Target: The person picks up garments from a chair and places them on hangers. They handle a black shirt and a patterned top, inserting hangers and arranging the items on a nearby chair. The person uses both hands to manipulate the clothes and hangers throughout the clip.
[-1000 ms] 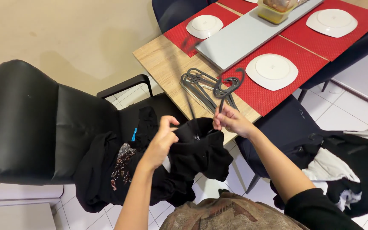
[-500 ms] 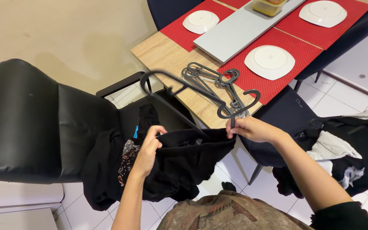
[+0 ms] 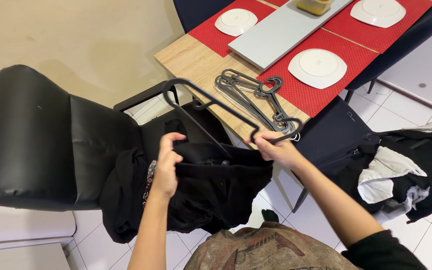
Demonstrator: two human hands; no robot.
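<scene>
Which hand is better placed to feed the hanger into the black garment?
Right. The right hand already grips the black hanger near its hook, while the left hand holds the black garment open.

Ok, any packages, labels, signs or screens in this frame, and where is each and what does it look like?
Food container: far end of the table on the grey runner, cut off by the top edge; squarish, translucent yellow-green.
Possible garment tag: a small blue patch among the dark clothes on the black armchair, beside the left hand; too small to be sure.
No signs or screens in view.
</scene>
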